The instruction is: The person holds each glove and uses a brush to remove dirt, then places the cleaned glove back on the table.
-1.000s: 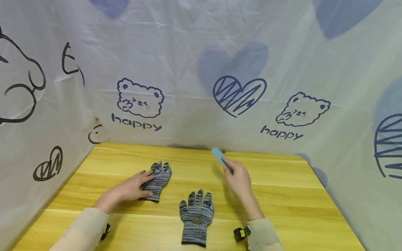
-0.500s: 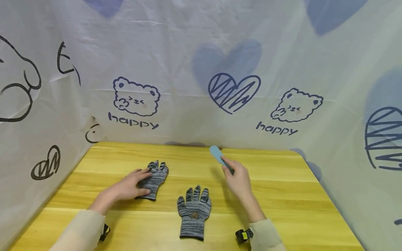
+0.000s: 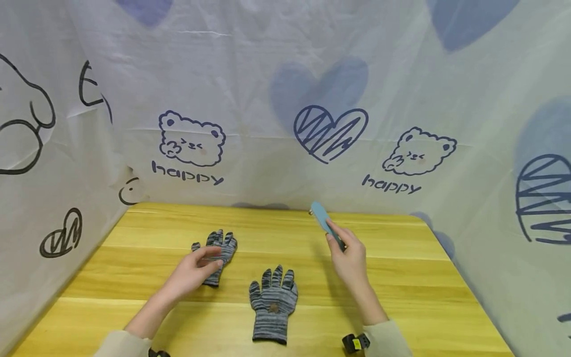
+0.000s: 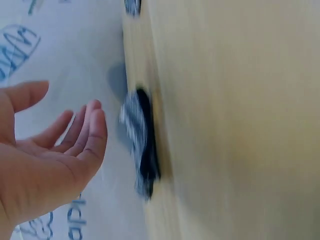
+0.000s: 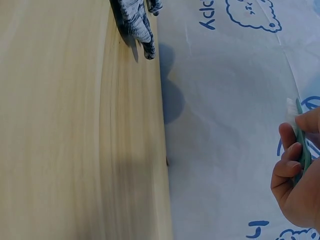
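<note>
In the head view, my right hand [image 3: 351,260] grips the handle of a light-blue brush [image 3: 319,214], held up over the table's far side. White bristles [image 5: 291,107] show on its head in the right wrist view. A grey-and-black knit glove [image 3: 229,246] lies at the left of the table, fingers pointing away. Over it hovers my left hand [image 3: 189,273], fingers loosely bent and nothing between them; the left wrist view shows a gap between hand and glove. Nearer the front lies a matching glove [image 3: 273,325], flat, with a brown stain [image 3: 273,308] on it.
The yellow wood-grain table [image 3: 401,277] ends at a white cloth backdrop [image 3: 254,158] printed with hearts, bears and "happy". This cloth also hangs along the left and right sides. Black wrist straps [image 3: 355,342] are worn at the cuffs.
My left hand has lifted off the left glove, which it was pressing, uncovering the glove's thumb side. My right hand has shifted slightly right with the brush, which is now turned a little.
</note>
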Tool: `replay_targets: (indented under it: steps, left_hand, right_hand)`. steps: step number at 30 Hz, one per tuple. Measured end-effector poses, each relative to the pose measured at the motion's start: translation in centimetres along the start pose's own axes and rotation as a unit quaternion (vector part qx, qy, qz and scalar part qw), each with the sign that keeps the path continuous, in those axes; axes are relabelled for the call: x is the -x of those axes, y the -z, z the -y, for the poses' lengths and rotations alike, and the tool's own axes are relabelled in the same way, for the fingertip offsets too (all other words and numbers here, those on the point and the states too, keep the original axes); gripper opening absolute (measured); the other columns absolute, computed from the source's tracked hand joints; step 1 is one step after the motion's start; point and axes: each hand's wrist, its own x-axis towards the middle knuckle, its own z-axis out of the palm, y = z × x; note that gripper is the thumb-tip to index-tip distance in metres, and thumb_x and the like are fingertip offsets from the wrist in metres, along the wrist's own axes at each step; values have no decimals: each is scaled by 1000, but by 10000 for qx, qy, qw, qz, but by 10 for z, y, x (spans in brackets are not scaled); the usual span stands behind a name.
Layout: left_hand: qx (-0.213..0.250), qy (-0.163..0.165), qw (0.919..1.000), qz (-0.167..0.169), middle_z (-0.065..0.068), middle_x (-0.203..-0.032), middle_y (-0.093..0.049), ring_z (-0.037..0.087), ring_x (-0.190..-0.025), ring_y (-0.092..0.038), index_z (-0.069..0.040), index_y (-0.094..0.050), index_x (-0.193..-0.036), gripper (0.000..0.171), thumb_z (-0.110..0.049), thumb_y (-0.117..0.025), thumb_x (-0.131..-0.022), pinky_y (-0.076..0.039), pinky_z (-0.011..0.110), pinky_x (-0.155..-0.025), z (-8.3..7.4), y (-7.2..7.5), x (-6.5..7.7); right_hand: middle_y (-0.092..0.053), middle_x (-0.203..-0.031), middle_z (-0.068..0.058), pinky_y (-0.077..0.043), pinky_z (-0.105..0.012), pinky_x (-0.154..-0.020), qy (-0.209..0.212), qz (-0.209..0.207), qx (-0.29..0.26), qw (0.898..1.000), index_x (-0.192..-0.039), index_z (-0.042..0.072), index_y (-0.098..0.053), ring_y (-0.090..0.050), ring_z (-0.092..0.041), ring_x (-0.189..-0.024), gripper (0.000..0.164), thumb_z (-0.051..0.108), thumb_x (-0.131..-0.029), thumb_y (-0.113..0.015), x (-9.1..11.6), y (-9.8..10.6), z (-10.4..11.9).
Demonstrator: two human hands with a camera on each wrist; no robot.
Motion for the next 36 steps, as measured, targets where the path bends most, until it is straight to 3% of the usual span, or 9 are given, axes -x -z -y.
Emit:
replay_targets:
  steps: [6,12,15,21,26,36]
  left_hand:
    - [888,469,9949,24,17,-129,-66,22,-101,-66,4,-57,-139,44,-17,-67,-102,-59,35,-75,-9,-26,3]
    - [854,187,9942,629,15,-120,-67,24,-96,-67,10,-58,-133,43,-17,-69,-101,-57,36,-68,-9,-44,4]
    - [791,49,9925,927,14,-113,-67,26,-94,-68,12,-58,-130,42,-15,-69,-100,-57,36,-69,-7,-50,4]
    - [376,109,9901,1348,7,-97,-64,19,-84,-62,9,-62,-118,32,-13,-71,-97,-54,31,-68,-5,-62,6]
    - [41,-33,9893,1459,4,-93,-62,18,-83,-57,3,-65,-113,27,-14,-76,-94,-50,28,-68,-7,-67,7]
    - [-930,-239,9863,1345,4,-91,-58,20,-82,-53,-7,-68,-110,47,-22,-94,-75,-49,31,-71,-14,-76,7]
  right_hand:
    - [-71,-113,-15,-48,-23,-64,-15,394,315,9987,-137,12,-70,-57,-21,-82,38,5,-100,-69,-1,3,-6]
    - [-71,-120,-14,-52,-33,-75,-132,928,726,9930,-137,14,-70,-62,-24,-92,37,9,-101,-68,0,5,-15]
    - [-71,-122,-13,-52,-32,-74,-225,1101,843,9901,-138,15,-70,-62,-23,-92,36,10,-102,-67,-1,7,-20]
    - [-71,-120,-13,-49,-29,-70,-299,1182,858,9888,-138,16,-70,-60,-23,-88,37,11,-102,-68,-4,10,-24]
    - [-71,-121,-13,-49,-29,-69,-340,1213,860,9883,-138,16,-70,-59,-23,-88,37,12,-102,-68,-4,11,-22]
    - [-71,-121,-12,-48,-31,-71,-381,1267,879,9873,-138,17,-70,-58,-23,-89,36,14,-102,-67,-3,9,-22]
